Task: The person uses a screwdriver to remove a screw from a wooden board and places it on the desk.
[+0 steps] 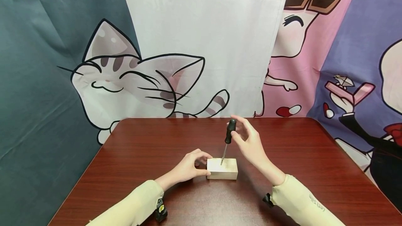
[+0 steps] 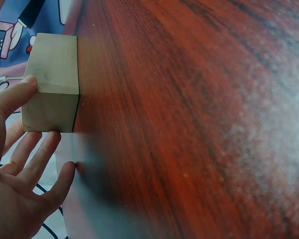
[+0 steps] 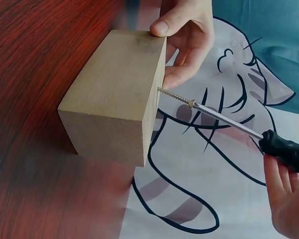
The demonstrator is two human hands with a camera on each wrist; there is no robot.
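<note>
A pale wooden block lies on the table, a long threaded screw standing in its top face. At the block's left end my left hand holds it, thumb at the near corner and fingertips at the far side. My right hand grips the black handle of a screwdriver between thumb and fingers. Its metal shaft leans slightly to the right, and the tip meets the screw head in the right wrist view. Much of the thread shows above the wood.
The reddish-brown wooden table extends around the block on all sides. Behind its far edge hangs a cloth backdrop with cartoon figures. Dark wrist devices sit below the cream sleeves.
</note>
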